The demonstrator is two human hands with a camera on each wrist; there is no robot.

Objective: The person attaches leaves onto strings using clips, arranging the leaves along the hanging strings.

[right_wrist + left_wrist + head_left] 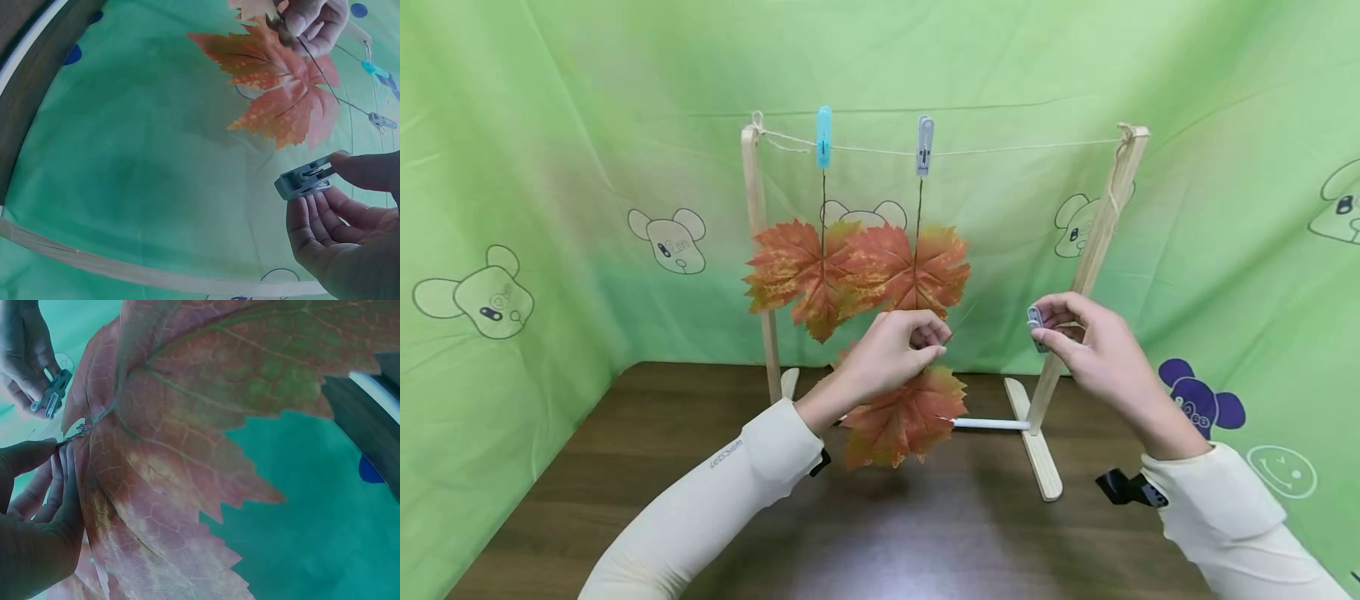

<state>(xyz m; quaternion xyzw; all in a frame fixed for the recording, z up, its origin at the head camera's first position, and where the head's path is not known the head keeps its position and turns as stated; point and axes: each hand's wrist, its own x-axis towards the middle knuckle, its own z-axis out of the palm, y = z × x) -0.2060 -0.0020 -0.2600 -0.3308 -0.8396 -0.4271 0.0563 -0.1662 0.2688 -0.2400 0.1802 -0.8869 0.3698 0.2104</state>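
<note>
My left hand [898, 346] pinches the thin dark stem of an orange maple leaf [910, 417], which hangs below the fingers. The left wrist view has this leaf [169, 425] up close, thumb and fingertips at its stem base. In my right hand [1093, 342] a grey clothespin [1036, 327] is held between thumb and fingers; its body [306, 177] shows plainly in the right wrist view. Two similar leaves hang from a string [1022, 150]: the left leaf [801, 271] under a blue clothespin [823, 137], the other leaf [917, 267] under a grey clothespin [924, 146].
A wooden stand with a left post [754, 179] and right post [1108, 212] carries the string. Its white crossbar [992, 424] and right foot [1041, 458] are low, on the brown table [700, 450]. A green patterned cloth [587, 167] surrounds the table.
</note>
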